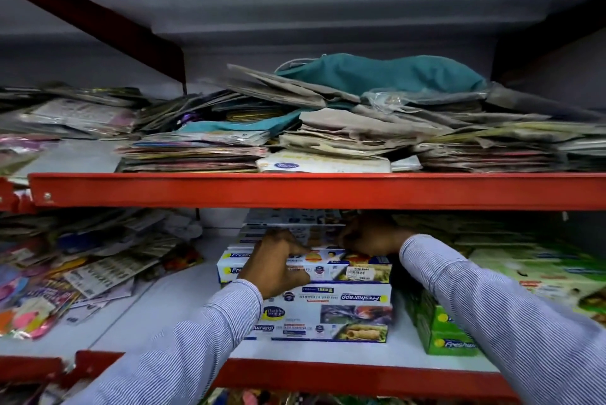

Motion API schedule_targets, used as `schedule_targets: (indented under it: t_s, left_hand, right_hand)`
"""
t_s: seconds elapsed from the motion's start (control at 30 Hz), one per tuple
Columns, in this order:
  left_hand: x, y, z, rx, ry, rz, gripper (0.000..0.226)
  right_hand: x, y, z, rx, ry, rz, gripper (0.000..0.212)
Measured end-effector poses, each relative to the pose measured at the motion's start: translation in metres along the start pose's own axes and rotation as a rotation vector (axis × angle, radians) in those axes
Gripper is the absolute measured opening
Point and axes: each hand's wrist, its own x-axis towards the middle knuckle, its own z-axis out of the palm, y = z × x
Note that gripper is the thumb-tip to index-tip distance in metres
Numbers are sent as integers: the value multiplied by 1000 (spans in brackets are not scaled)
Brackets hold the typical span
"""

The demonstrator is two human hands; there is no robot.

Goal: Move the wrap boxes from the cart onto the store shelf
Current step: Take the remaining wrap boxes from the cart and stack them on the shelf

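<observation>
- Right now a person stands at a red and white store shelf point(314, 372) with both arms reaching in at 6 o'clock.
- Both sleeves point(492, 306) are light blue with thin stripes.
- On the lower shelf sits a stack of white and blue wrap boxes point(344, 306), one on top of another, in the middle.
- Some of the boxes in the stack lie upside down, so the words read the wrong way.
- The left hand point(278, 270) rests on the top box point(331, 265), at the box's 9 o'clock end. Its fingers curl over the top and its thumb presses the front.
- The right hand point(367, 239) is at the 3 o'clock end of that same box, fingers bent down onto the top edge. It is dark under there, so I cannot tell how tight it grips.
- Green boxes point(442, 332) stand just beside the stack, at its 3 o'clock side.
- Bright packets point(65, 276) lie in a messy heap at 9 o'clock on the same shelf.
- Up at 12 o'clock, the shelf above holds piles of flat paper packs point(360, 129), with a teal cloth bag point(387, 72) on top.
</observation>
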Motion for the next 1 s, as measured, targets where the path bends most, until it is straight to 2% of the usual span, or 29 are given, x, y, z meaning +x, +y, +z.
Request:
schedule_targets:
  t_s: [0.13,0.3,0.47,0.67,0.77,0.87,1.0]
  left_hand:
    - [-5,-2,2,258,55,60,53]
    - [-11,-8,5,135,40,66,54]
    - [-20,-22,10,205,36,88,53]
    - [-19,-30,18,306,8,100,55]
    - [-23,-33,23,386,125,134,59]
    - [-40,-31,29,455,263,162,62]
    - [-48,-38,45,509,282,141,68]
  right_hand:
    - [-12,-1,15,67,43,-77,32]
    - [-26,2,38,66,110,-80,48]
    - [-27,9,48,18,172,-79,59]
    - [-29,12,57,-99,263,-102,47]
    - [-31,6,67,-246,416,-98,50]
    - [-40,-9,90,-241,643,-100,54]
    - [-32,-19,124,-243,748,-60,60]
